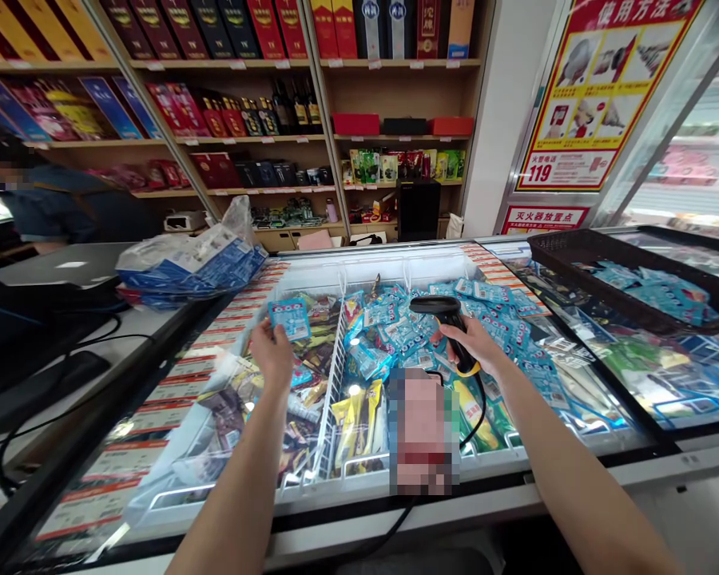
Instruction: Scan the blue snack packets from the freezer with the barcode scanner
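Pinched in my left hand point(274, 351) is a small blue packet point(291, 319), its printed side with a barcode turned up, above the left part of the glass-topped freezer. My right hand point(468, 343) is wrapped round the grip of a black and yellow barcode scanner point(437, 307), whose head points left toward the packet. Many similar blue packets point(404, 323) lie in a loose heap around and behind the scanner. A black cable point(482, 407) runs down from the scanner's handle. Close in front of it lies a blurred-out, phone-shaped thing point(423, 423).
Wrapped ice creams point(359, 415) show through the freezer's glass. A brown basket point(575, 267) with more blue packets stands at right. A plastic-wrapped blue bundle point(192, 263) sits at left, near a person point(65, 192). Shelves of boxes and bottles line the back.
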Tool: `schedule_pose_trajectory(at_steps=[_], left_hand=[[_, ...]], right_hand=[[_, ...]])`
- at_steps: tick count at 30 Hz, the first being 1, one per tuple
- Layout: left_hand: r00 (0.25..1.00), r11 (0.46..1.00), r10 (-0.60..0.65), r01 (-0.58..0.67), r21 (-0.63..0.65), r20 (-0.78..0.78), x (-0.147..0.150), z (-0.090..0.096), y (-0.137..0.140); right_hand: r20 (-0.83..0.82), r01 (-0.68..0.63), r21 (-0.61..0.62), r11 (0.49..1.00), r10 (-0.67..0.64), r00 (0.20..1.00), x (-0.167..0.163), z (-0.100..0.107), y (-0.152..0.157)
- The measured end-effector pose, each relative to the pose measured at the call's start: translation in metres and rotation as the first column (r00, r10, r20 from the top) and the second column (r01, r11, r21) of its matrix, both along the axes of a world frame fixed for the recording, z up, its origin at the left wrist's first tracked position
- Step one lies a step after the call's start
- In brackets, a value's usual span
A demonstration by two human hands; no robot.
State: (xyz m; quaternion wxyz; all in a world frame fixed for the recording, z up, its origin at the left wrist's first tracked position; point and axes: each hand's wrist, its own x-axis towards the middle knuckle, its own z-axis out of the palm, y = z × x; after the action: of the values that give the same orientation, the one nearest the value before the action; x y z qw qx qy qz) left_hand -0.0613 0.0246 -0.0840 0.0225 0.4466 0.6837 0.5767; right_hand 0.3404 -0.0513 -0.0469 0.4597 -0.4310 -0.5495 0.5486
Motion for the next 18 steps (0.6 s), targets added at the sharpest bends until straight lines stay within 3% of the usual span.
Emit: schedule_pose_trajectory(at_steps=[3, 9, 18], left_hand=[[0.992, 0.993, 0.036, -0.049, -0.111, -0.117, -0.019, -0.002, -0.006], [0.960, 0.970, -0.047, -0.022, -0.243, -0.276, -0.009, -0.001, -0.006], [0.873, 0.969, -0.086, -0.038, -0.242, -0.480, -0.006, -0.002, -0.006]], right_hand=[[-0.019, 0.024, -0.022, 0.999, -0.025, 1.000, -0.001, 0.001, 0.000], [-0.013, 0.055, -0.064, 0.996, -0.056, 0.998, -0.003, 0.004, -0.001], [-0.008, 0.013, -0.022, 1.000, -0.013, 1.000, 0.000, 0.003, -0.001]])
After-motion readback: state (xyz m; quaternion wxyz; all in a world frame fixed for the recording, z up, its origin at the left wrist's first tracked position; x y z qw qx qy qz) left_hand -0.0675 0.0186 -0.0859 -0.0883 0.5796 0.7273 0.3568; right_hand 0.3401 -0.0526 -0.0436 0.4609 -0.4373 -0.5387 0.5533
